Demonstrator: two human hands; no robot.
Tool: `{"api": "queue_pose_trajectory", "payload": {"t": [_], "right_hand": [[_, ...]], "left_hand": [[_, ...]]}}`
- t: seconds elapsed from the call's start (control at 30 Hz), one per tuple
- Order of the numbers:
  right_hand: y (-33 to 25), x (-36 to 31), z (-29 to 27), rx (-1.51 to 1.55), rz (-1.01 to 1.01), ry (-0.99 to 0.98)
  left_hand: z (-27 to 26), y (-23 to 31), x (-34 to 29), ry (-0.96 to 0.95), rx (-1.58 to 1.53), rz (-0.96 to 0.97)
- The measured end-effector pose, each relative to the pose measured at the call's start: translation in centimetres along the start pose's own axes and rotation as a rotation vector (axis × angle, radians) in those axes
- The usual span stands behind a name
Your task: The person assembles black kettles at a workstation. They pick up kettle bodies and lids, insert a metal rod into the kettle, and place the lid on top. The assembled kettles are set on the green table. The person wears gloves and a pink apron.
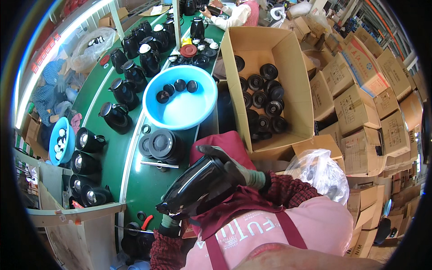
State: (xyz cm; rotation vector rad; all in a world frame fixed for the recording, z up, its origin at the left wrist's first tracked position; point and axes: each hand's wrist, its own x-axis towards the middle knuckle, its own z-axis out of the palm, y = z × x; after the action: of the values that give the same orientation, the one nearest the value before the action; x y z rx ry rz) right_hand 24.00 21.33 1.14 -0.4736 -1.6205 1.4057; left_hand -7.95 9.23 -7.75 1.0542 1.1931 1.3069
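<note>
A glossy black thermos jug lies tilted across my front, its spout end down to the left and its base up to the right. My right hand, in a grey work glove, is wrapped round the base end. My left hand, gloved too, supports the spout end from below; its fingers are mostly hidden behind the jug. Just beyond the jug, a stack of round black lids stands on the green work surface. A thin metal rod and a small ring lie beside the stack.
A blue basin holds several black caps. To its right stands an open cardboard box with black lids. Several black jugs line the green surface. Stacked cartons fill the right side. Far off, a co-worker's hand touches a dark jug.
</note>
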Motion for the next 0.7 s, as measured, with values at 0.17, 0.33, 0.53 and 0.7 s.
{"api": "queue_pose_trajectory", "payload": {"t": [0.17,0.33,0.53,0.7], "right_hand": [[3.9,-1.6,-1.5,0.886,0.601,0.022],[-3.3,0.9,0.4,0.451,0.436,0.237],[-3.4,0.9,0.1,0.202,0.355,0.116],[-4.3,0.6,1.9,-0.159,-0.119,0.062]], "left_hand": [[5.4,11.9,1.7,-0.013,0.698,0.232],[3.9,8.7,1.0,0.080,0.254,0.078],[5.3,8.4,1.3,0.094,0.244,0.089],[6.1,5.4,1.2,-0.297,0.011,-0.078]]}}
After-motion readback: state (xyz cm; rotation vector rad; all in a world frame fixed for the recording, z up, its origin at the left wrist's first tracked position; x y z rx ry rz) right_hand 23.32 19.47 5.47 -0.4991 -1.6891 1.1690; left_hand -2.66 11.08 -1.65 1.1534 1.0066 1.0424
